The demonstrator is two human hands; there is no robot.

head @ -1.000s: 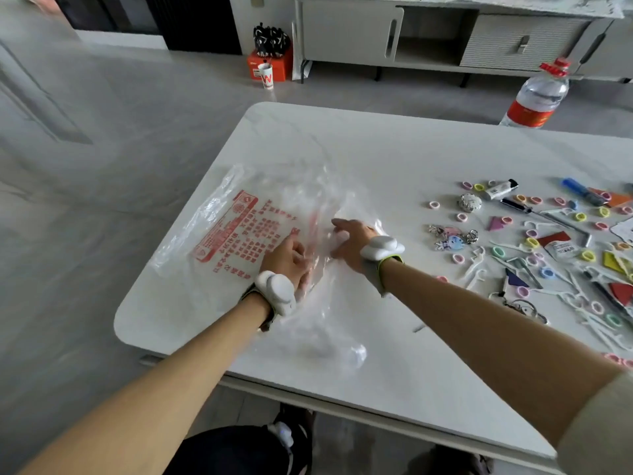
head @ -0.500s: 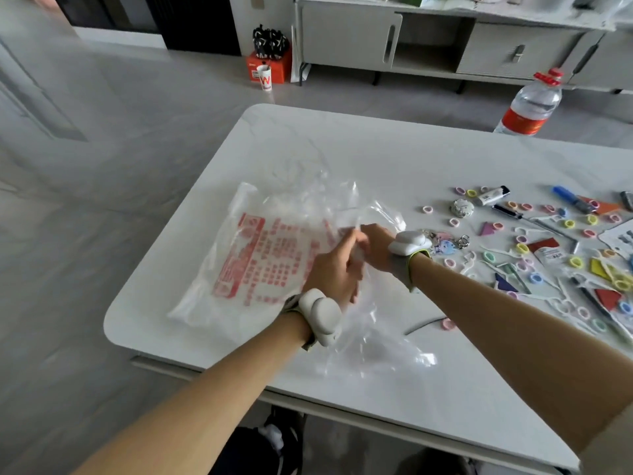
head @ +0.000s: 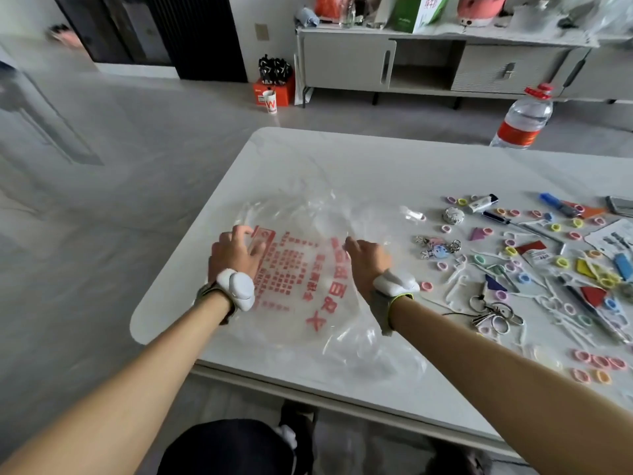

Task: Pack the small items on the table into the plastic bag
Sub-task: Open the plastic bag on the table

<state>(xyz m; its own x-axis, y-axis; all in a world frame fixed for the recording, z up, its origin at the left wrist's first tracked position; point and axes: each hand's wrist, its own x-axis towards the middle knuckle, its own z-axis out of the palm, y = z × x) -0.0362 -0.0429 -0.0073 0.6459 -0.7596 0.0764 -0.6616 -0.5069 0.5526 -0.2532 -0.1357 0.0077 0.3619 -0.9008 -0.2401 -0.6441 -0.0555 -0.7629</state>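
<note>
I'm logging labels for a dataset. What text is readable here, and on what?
"W": red letter on the paper cup.
Red Chinese print on the plastic bag: too blurred to read.
Red label on the water bottle: unreadable.
Chinese characters on the green box: too small.

glossy clear plastic bag (head: 308, 234), smooth white table (head: 394, 159)

Grey tiled floor (head: 137, 138), pale low cabinet (head: 411, 60), dark doorway (head: 191, 32)
</note>
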